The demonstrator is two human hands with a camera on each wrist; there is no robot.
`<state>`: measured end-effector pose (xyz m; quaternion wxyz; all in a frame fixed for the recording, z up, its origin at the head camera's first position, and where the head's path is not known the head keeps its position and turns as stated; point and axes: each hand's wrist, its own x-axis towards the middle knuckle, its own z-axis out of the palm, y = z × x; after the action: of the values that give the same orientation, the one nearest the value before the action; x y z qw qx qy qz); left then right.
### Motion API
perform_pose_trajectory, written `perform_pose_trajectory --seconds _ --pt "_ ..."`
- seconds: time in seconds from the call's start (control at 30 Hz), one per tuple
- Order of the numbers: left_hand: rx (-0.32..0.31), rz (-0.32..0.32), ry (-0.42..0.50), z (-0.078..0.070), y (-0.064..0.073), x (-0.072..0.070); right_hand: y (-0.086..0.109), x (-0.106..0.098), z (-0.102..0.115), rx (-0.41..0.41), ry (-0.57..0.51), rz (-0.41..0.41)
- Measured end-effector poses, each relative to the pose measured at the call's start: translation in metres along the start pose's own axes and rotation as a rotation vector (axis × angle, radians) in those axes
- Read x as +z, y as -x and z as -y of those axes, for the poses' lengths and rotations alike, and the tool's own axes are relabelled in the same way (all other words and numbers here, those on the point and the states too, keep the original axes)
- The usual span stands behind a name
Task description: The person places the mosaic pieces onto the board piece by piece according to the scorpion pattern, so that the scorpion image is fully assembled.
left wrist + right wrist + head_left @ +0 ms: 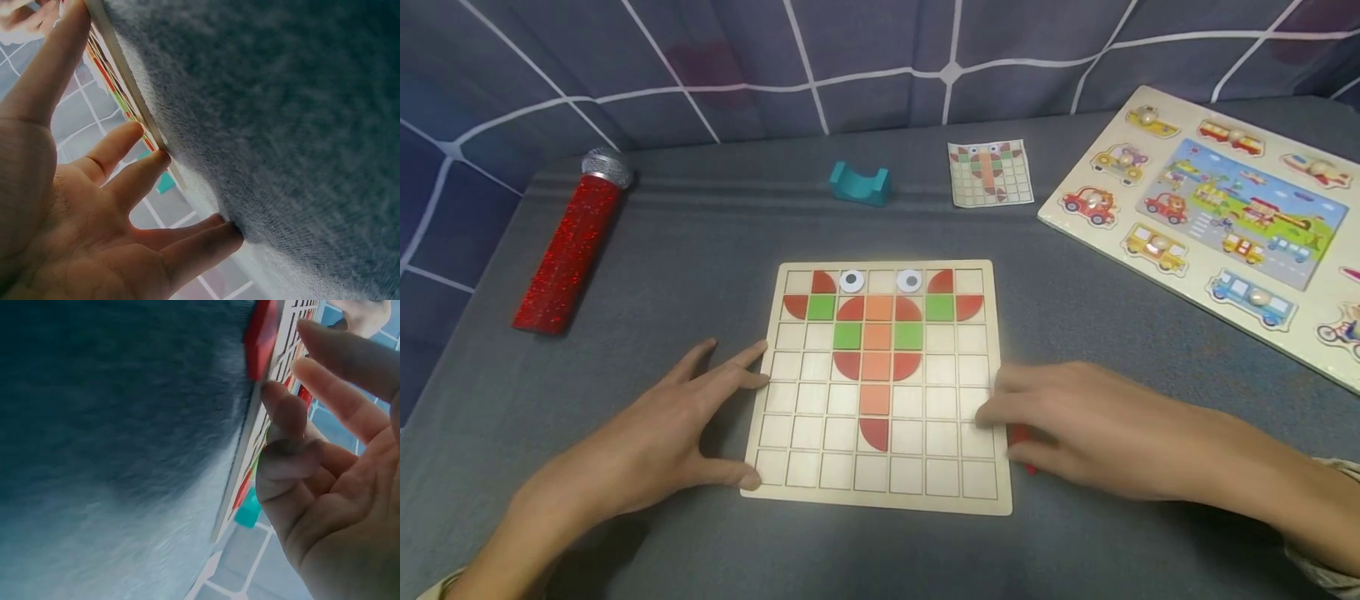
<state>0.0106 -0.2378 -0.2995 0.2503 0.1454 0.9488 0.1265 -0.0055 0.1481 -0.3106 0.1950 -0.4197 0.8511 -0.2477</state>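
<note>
A wooden grid board (817, 488) lies flat, its cells holding red quarter-round tiles (874, 433), green square tiles (938, 307), orange square tiles (874, 399) and two round eye tiles (852, 281). Along the board's left edge, my left hand (655, 433) rests with spread fingers, the thumb at the lower corner. My right hand (1097, 425) hovers at the right edge, fingertips over the outer cells, and nothing shows between thumb and fingers. Partly hidden beneath it, red pieces (261, 340) lie on the cloth against the board.
Behind the board are a teal cradle-shaped block (861, 185) and a pattern card (991, 173) showing a similar design. A vehicle peg puzzle (1112, 221) occupies the right. On the left lies a red glittery microphone (572, 250). Checked fabric (880, 75) hangs at the back.
</note>
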Motion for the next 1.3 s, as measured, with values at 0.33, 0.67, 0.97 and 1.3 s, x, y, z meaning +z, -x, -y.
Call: perform_pose_trajectory --seconds 0.33,0.67,0.97,1.3 --pt "0.069 -0.047 0.007 0.004 0.003 0.002 0.017 0.003 -0.01 0.027 -0.014 0.038" --pt "0.064 -0.037 0.003 0.005 0.002 0.001 0.017 0.002 -0.012 0.04 -0.059 0.042" --pt "0.053 -0.029 0.011 0.004 0.002 0.001 0.017 0.0 -0.012 0.028 -0.03 0.046" --pt "0.055 -0.028 0.006 0.005 0.002 0.001 0.001 -0.002 0.001 -0.062 0.021 -0.061"
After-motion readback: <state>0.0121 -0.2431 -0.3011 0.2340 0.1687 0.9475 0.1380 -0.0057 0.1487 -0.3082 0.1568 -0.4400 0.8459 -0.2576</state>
